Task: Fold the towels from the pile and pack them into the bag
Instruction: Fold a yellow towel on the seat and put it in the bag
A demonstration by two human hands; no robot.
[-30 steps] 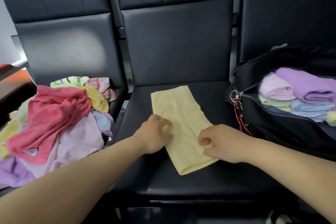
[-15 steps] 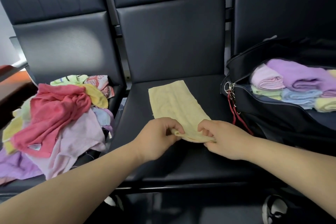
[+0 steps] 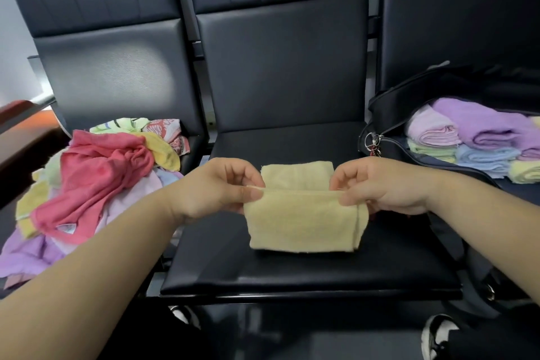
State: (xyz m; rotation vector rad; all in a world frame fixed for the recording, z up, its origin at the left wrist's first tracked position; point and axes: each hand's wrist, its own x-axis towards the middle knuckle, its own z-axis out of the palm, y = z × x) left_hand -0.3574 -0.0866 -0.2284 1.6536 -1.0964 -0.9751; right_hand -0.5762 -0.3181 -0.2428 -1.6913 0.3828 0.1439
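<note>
A pale yellow towel [image 3: 301, 222] is doubled over above the middle seat [image 3: 292, 272]. My left hand [image 3: 216, 190] pinches its lifted near edge at the left corner, and my right hand [image 3: 380, 184] pinches the same edge at the right corner. The far part of the towel lies flat on the seat behind the fold. A pile of unfolded towels [image 3: 93, 181], pink, yellow, lilac and patterned, covers the left seat. On the right seat an open black bag [image 3: 391, 114] holds several folded towels [image 3: 479, 140] in pink, purple, green, blue and yellow.
Three black padded seats stand in a row with tall backs [image 3: 280, 67]. A key ring and red strap [image 3: 374, 143] hang at the bag's left end. A wooden surface [image 3: 20, 126] sits at the far left. Shoes [image 3: 438, 333] show on the floor below.
Both hands have picked up the towel's near end and carried it up and away from me, folding the long strip over itself. The view has tilted down slightly.
</note>
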